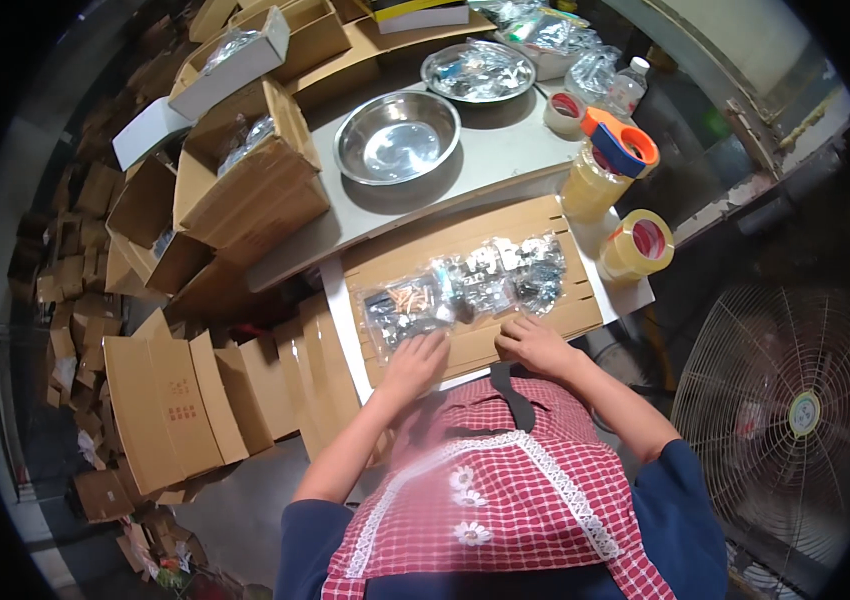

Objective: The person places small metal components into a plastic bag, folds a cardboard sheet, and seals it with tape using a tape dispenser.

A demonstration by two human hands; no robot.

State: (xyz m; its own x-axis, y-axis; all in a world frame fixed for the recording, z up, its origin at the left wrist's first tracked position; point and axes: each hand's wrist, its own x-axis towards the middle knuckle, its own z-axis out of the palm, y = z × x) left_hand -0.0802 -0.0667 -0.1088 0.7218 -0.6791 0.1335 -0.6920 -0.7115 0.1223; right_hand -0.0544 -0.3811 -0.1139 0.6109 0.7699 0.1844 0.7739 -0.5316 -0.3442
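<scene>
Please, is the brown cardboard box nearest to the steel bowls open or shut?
Open: plastic bags show through the top of the box.

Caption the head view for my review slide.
Left hand at a clear bag of small parts, right hand at the near edge of the cardboard, a steel bowl beyond.

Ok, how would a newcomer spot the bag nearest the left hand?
Beyond the red checked apron lies brown cardboard. The clear bag sits toward its left side, just past the left hand. Peach-coloured pieces distinguish it from the silvery packets to its right.
</scene>
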